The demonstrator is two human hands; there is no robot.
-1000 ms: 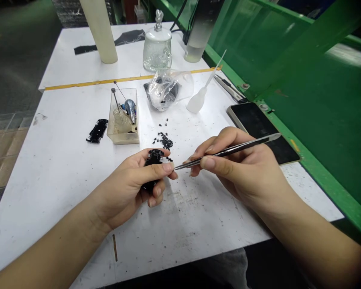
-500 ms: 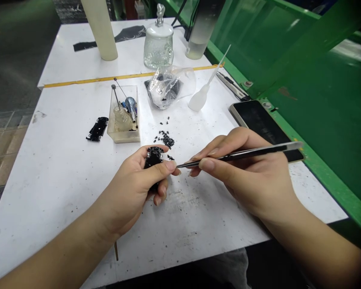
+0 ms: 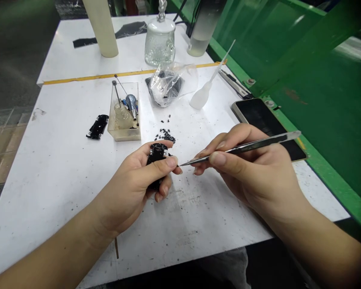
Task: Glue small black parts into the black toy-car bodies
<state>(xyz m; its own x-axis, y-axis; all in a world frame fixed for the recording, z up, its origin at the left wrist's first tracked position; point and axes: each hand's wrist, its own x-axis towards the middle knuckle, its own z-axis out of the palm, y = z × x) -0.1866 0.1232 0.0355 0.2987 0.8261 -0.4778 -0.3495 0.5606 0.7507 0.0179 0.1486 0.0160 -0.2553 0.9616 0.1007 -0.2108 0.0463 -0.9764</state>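
My left hand point(image 3: 152, 172) is closed around a black plastic part shaped like a toy car chassis point(image 3: 157, 152), with small silvery bits near its upper end. The thumb lies across the part and hides its middle. In my right hand point(image 3: 243, 160) is a pair of dark metal tweezers point(image 3: 258, 143), pinched between thumb and fingers. Their tips reach the left thumb tip, where a tiny dark piece seems to sit; it is too small to name. Beyond the left fingers lies a small heap of tiny black parts point(image 3: 167, 135).
A similar black chassis point(image 3: 98, 127) lies left of a clear box point(image 3: 124, 134) with a small bottle and tools. Behind are a plastic bag point(image 3: 165, 90), a dropper bottle point(image 3: 201, 95) and a glass jar point(image 3: 159, 44). A phone point(image 3: 264, 118) rests by the green partition point(image 3: 319, 132).
The view has shifted slightly. The tweezers have drawn back a little to the right, and their tips show more clearly beside the left thumb. Both hands keep their holds.
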